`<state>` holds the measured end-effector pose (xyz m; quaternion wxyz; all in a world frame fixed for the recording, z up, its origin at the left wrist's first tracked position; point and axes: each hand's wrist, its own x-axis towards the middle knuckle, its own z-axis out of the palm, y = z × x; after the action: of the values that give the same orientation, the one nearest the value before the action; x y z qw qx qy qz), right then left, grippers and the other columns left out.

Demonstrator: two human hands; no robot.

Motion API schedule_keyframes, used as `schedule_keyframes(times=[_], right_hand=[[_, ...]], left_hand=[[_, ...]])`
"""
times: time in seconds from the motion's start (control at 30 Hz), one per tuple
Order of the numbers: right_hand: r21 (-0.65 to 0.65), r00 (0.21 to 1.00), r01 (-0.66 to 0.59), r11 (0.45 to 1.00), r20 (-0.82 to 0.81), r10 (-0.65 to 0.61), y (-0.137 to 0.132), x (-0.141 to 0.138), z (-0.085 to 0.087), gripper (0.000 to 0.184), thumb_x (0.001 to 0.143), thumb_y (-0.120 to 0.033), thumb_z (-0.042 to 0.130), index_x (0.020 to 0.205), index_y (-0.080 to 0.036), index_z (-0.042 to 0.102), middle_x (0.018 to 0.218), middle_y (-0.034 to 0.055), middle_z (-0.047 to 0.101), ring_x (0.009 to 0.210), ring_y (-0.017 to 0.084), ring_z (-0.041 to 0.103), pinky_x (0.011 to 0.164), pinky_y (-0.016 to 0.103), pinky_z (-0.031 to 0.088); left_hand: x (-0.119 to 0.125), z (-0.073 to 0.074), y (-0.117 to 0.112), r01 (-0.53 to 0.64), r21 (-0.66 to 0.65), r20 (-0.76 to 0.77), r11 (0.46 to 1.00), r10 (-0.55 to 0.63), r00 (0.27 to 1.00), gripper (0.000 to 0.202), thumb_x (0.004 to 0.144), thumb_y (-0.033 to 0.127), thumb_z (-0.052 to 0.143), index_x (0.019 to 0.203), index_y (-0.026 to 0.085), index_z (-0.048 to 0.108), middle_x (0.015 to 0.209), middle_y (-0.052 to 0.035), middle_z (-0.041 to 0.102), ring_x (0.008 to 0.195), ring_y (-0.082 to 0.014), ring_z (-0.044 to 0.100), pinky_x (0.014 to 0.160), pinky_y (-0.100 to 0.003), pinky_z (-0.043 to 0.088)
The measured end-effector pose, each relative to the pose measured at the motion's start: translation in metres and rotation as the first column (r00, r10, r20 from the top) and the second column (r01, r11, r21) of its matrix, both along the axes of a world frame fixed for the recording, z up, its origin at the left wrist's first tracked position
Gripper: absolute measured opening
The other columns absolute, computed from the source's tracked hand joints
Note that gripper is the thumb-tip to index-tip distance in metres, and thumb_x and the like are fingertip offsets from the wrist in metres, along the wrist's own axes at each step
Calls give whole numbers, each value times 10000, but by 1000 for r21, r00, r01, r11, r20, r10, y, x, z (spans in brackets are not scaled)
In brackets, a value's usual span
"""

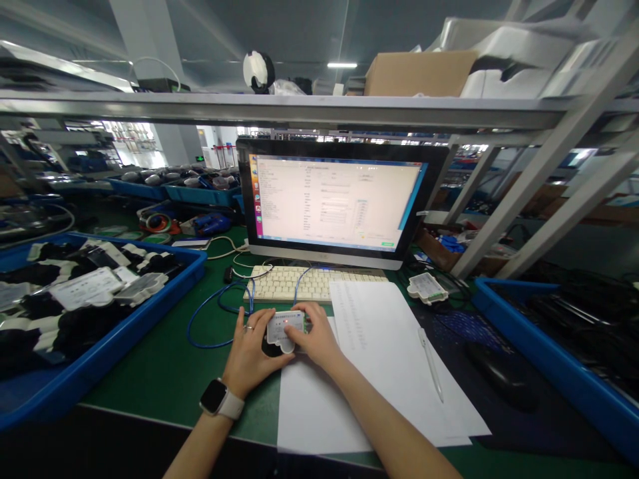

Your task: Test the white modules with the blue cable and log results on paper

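Observation:
Between my two hands is a small white electronic module (280, 338) with a printed label, a lit red light and a green connector on its right side. My left hand (249, 342), with a watch at the wrist, grips the module's left and lower edge. My right hand (315, 331) holds its right side, the thumb lying over the label. A blue cable (200, 326) loops on the green table left of the hands, and another stretch runs over the white keyboard (279, 283) toward the module. Where the cable meets the module is hidden.
A lit monitor (329, 199) stands behind the keyboard. Papers (379, 359) with a white pen (432, 366) lie at right, near a black mouse (499, 372) and another module (427, 288). Blue bins (164, 303) flank both sides; a shelf (299, 110) crosses above.

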<state>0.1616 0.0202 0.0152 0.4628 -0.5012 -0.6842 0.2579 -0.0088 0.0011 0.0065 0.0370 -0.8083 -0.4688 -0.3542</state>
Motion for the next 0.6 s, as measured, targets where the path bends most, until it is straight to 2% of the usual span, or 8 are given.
schedule_keyframes(times=[0.6], right_hand=[[-9,1000,-3,1000,-10,3,0,0,-1,262,675,-158,657,913,-241,584,971,19,577,967,229,487,857,384,411]], left_hand=[[0,0,0,-7,-17,4,1000,7,1000,738,639,485,725,1226,192,387,1166,-118,559,1117,-295,527,1098,-609,172]])
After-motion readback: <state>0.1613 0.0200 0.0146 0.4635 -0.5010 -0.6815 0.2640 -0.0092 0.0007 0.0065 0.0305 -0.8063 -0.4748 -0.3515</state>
